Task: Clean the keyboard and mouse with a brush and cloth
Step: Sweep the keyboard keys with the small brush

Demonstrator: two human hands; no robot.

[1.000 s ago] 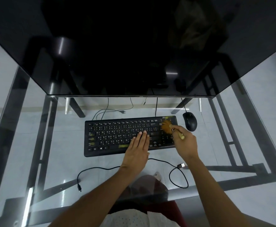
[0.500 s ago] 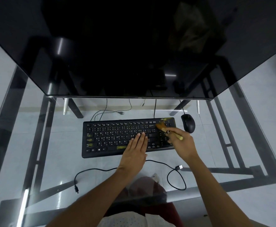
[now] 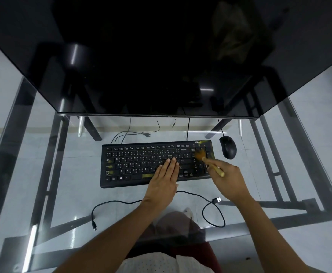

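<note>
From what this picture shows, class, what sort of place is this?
Probably a computer desk at home or in an office: a glass-topped table carries a black keyboard, a mouse and a large dark monitor.

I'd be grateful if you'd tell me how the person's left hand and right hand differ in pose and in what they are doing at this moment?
The left hand lies flat with straight fingers on the keyboard, holding nothing; the right hand grips a brush. The left hand rests over the middle keys; the right hand sits off the keyboard's right end, with the bristles on the number pad near the mouse. Both are bare and reach over the glass table.
</note>
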